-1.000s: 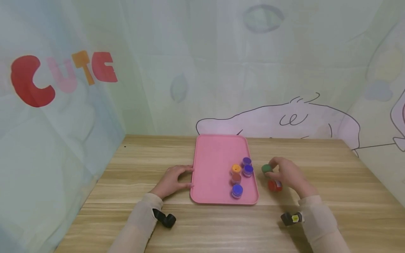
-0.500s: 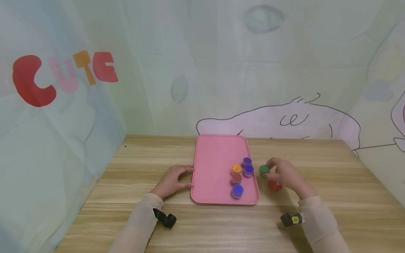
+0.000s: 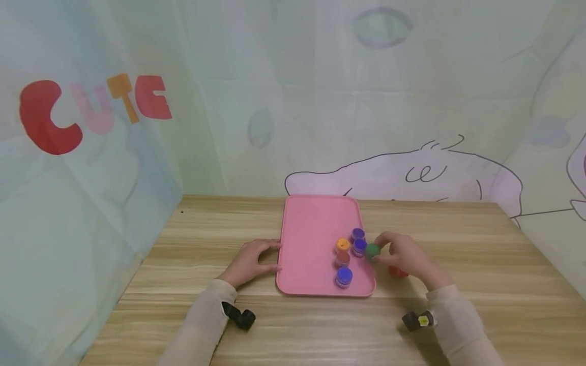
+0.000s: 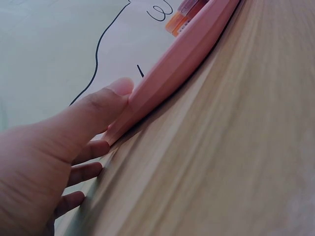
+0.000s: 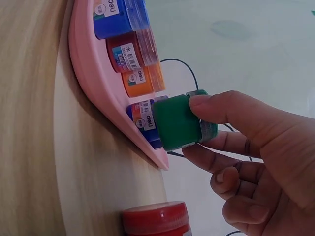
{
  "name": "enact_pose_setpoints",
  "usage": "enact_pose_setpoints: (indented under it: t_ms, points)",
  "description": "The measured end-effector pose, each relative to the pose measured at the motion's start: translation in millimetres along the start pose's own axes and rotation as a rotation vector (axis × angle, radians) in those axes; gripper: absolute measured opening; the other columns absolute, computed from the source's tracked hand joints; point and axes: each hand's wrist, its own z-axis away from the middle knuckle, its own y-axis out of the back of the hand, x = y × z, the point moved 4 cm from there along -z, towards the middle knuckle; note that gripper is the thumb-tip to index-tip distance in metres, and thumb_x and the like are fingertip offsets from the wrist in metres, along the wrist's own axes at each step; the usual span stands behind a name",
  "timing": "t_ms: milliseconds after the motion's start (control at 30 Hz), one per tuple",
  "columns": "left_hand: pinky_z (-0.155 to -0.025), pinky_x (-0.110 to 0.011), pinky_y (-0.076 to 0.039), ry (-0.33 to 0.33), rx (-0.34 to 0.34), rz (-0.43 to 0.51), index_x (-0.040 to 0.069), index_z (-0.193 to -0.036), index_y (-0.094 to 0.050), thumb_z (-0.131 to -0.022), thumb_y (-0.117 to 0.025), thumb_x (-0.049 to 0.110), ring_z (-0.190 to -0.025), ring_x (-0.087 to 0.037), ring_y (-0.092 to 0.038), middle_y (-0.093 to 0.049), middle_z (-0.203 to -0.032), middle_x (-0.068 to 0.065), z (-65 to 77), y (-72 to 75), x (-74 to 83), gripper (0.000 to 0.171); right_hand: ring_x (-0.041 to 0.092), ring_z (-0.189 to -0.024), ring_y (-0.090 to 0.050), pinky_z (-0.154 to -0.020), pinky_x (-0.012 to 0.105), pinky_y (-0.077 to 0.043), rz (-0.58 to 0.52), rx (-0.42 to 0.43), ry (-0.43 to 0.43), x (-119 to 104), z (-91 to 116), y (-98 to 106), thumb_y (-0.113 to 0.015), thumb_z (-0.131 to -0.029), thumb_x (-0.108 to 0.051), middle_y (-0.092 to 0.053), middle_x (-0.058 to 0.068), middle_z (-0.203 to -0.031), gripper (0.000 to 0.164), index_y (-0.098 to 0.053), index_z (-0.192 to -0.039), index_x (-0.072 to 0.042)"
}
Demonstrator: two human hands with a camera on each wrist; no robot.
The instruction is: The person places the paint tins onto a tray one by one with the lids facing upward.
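My right hand (image 3: 405, 254) pinches a green paint jar (image 5: 178, 123) between thumb and fingers, held tilted at the right rim of a pink tray (image 3: 311, 218). In the head view the jar overlaps that rim, close beside a dark blue paint jar (image 3: 359, 246). On the tray also stand a purple jar (image 3: 358, 234), an orange jar (image 3: 342, 245), a brownish-red jar (image 3: 342, 260) and a blue jar (image 3: 344, 277). At the tray's left edge, my left hand (image 3: 247, 262) rests with thumb and fingers spread, the fingertips touching the rim.
A red jar (image 5: 155, 219) stands on the wooden table (image 3: 220, 218) right of the tray, partly covered by my right hand in the head view. Behind the table hangs a printed cloth (image 3: 238, 101) with cartoon drawings and letters.
My right hand has carried the green jar leftward from beside the red jar to the tray's right rim. The left hand and the jars on the tray stay in place.
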Motion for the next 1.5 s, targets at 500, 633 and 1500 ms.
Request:
enact_pose_setpoints:
  t_ms: [500, 633, 1500]
  points:
    - [-0.111, -0.051, -0.038, 0.000, -0.004, 0.005, 0.013, -0.128, -0.062, -0.079, -0.077, 0.036, -0.130, -0.029, -0.051, -0.057, -0.139, -0.006, 0.1, 0.0, 0.5, 0.056, 0.013, -0.065, -0.051, -0.058, 0.024, -0.046, 0.044, 0.010, 0.048, -7, -6, -21, -0.076, -0.080, -0.020, -0.068, 0.003, -0.096, 0.020, -0.068, -0.096, -0.013]
    - [-0.111, -0.050, -0.038, -0.005, -0.007, 0.002, 0.014, -0.128, -0.062, -0.079, -0.077, 0.037, -0.130, -0.029, -0.051, -0.056, -0.140, -0.005, -0.2, -1.0, -0.1, 0.056, 0.013, -0.067, -0.053, -0.060, 0.025, -0.048, 0.043, 0.002, 0.022, -8, -8, -26, -0.077, -0.079, -0.018, -0.068, 0.003, -0.094, 0.019, -0.067, -0.094, -0.012]
    - [-0.111, -0.054, -0.035, 0.023, -0.014, 0.011, 0.014, -0.129, -0.060, -0.080, -0.075, 0.039, -0.130, -0.030, -0.050, -0.056, -0.141, -0.004, 0.4, -0.7, -2.0, 0.057, 0.013, -0.080, -0.058, -0.077, 0.034, -0.055, 0.174, 0.032, 0.025, -13, -8, -24, -0.079, -0.078, -0.022, -0.067, -0.001, -0.089, 0.020, -0.068, -0.093, -0.013]
